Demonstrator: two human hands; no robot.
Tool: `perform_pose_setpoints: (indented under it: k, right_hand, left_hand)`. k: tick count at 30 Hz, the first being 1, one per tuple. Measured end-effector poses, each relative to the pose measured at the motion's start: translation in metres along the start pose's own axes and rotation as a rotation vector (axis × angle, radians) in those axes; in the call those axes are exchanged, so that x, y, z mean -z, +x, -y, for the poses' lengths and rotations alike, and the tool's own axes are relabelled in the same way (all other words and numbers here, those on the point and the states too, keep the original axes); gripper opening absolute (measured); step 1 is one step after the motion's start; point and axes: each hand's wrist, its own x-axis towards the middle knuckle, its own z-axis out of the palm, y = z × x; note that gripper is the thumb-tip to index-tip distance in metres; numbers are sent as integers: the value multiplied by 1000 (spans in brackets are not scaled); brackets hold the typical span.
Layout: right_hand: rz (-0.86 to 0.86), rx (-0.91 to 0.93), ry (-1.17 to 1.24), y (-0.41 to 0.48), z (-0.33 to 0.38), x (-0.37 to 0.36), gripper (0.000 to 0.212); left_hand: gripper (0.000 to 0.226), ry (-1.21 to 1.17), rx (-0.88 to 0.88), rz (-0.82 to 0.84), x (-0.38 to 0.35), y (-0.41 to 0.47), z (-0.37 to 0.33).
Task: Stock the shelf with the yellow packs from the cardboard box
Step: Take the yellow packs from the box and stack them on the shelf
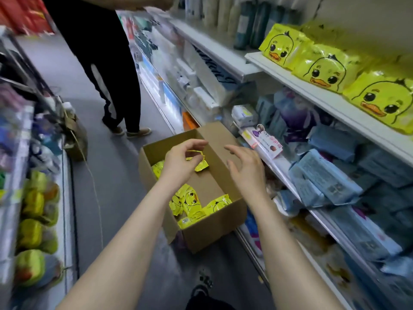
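- A low display (33,233) of green and yellow bagged goods runs along the aisle, well to the left of the cardboard box (216,229).
- A brown paper bag (76,139) stands on the floor, left of the box and a little beyond it.
- Another person (116,81) in dark trousers stands in the aisle beyond the box's far left corner; only the legs and lower body show.
- The box sits open on the floor, its right side close against the bottom of the shelving.
- The left hand (181,159) is above the far half of the box. Its fingers are curled, with thumb and fingertips pinching the crumpled top edge of one yellow pack (202,166), which hangs just over the box's opening.
- More loose yellow packs (194,204) lie inside the box, heaped at its near end, with a few more at its far left.
- The right hand (245,168) is held over the box's right wall, fingers spread and gently bent, holding nothing.
- Blue wrapped packs (324,180) fill the lower shelves to the right of the box.
- Higher up and to the right of the box, the white shelf (312,95) carries a row of yellow duck-faced packs (324,68) lying side by side along its front edge.
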Motion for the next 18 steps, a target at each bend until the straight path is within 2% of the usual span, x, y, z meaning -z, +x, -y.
perform_pose_setpoints:
  k: [5, 14, 18]
  right_hand:
    - [66, 13, 21, 50, -13, -39, 41]
    - [184, -19, 27, 92, -28, -96, 41]
    - [170, -94, 11, 105, -33, -118, 41]
  left_hand:
    - [46, 6, 48, 15, 10, 57, 24]
    - [40, 25, 103, 61, 20, 120, 78]
    - [41, 16, 110, 133, 21, 149, 104]
